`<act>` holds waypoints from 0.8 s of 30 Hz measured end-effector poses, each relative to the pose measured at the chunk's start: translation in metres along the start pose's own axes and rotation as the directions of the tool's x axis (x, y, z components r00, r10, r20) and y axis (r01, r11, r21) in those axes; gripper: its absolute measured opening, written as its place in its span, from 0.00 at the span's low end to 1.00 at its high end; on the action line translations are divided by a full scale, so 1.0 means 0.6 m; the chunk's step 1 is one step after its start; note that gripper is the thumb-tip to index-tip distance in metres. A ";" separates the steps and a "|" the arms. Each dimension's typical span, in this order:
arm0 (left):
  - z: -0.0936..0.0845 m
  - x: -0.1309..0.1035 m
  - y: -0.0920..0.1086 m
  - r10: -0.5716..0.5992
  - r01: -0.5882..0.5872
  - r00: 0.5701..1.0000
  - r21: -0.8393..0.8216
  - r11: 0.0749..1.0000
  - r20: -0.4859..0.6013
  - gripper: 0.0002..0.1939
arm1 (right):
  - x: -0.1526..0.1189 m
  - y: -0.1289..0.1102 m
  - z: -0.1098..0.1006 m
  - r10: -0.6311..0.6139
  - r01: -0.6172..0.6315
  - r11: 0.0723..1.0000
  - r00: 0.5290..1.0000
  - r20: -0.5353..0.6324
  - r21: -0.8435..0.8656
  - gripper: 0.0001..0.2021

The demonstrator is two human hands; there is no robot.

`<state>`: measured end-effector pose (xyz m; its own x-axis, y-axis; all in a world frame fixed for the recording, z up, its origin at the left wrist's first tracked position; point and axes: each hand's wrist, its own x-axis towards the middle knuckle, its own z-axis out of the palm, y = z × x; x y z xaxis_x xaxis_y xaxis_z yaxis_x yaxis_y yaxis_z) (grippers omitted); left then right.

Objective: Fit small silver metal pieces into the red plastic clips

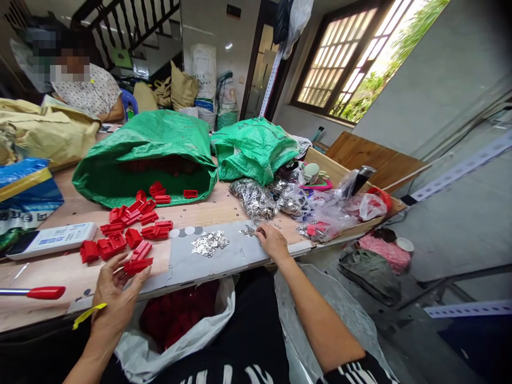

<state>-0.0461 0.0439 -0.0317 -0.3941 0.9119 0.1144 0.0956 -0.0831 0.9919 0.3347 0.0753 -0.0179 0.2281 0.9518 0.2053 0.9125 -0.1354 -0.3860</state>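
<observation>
My left hand [116,290] is closed around a red plastic part [138,265] near the table's front edge, a yellow tie hanging at the wrist. Just beyond it lies a loose heap of similar red plastic parts [112,242]. My right hand [272,240] reaches to a small pile of dark metal pieces [247,231], its fingertips pinched together at the pile's edge; what is between them is too small to make out. Between my hands, a larger pile of shiny flat metal pieces [210,243] rests on a grey sheet [180,261].
A green woven sack [160,133] gapes toward me, with another green sack [256,146] beside it. Bags of metal pieces [254,198] and a wooden tray [384,208] stand at right. A white sack [220,314] of red parts hangs below the edge. Another person [94,90] sits across.
</observation>
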 end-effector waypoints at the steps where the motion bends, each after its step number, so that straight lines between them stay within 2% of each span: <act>1: 0.003 -0.004 0.009 -0.027 0.027 1.000 -0.058 0.998 0.008 0.33 | 0.000 0.002 0.000 -0.005 0.005 1.000 1.000 -0.007 0.009 0.03; 3: 0.010 -0.014 0.027 -0.130 0.141 0.989 -0.210 0.967 0.065 0.27 | -0.001 0.008 0.001 -0.009 0.010 0.999 1.000 -0.029 0.031 0.03; 4: 0.013 -0.020 0.036 -0.219 0.247 0.968 -0.304 0.920 0.124 0.23 | -0.002 0.012 0.001 -0.006 0.008 0.999 0.999 -0.043 0.044 0.04; 6: 0.017 -0.034 0.050 -0.391 0.479 0.877 -0.468 0.743 0.278 0.16 | -0.004 0.020 0.001 0.011 -0.005 0.997 0.997 -0.074 0.078 0.05; 8: 0.023 -0.047 0.060 -0.488 0.639 0.769 -0.539 0.549 0.413 0.11 | -0.007 0.026 -0.001 0.031 -0.019 0.992 0.995 -0.099 0.124 0.07; 10: 0.030 -0.060 0.068 -0.520 0.712 0.699 -0.545 0.444 0.491 0.11 | -0.010 0.026 -0.004 0.035 -0.013 0.983 0.993 -0.114 0.181 0.08; 13: 0.043 -0.075 0.080 -0.529 0.764 0.643 -0.512 0.392 0.554 0.16 | -0.019 0.012 -0.011 -0.003 0.036 0.961 0.993 -0.118 0.275 0.10; 16: 0.052 -0.083 0.086 -0.513 0.771 0.637 -0.473 0.426 0.576 0.13 | -0.035 -0.022 -0.016 -0.057 0.081 0.898 0.996 -0.068 0.432 0.13; 20: 0.051 -0.090 0.087 -0.430 0.751 0.648 -0.433 0.499 0.629 0.14 | -0.073 -0.090 -0.022 -0.173 0.111 0.782 0.984 0.041 0.614 0.13; 24: 0.049 -0.096 0.086 -0.306 0.664 0.704 -0.440 0.605 0.641 0.18 | -0.115 -0.161 -0.028 -0.299 0.135 0.735 0.944 0.139 0.664 0.09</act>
<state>0.0082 -0.0009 0.0112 0.2798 0.9249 -0.2576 -0.6058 0.3782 0.7000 0.2362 0.0181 0.0203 -0.1052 0.9773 0.1840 0.4761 0.2120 -0.8535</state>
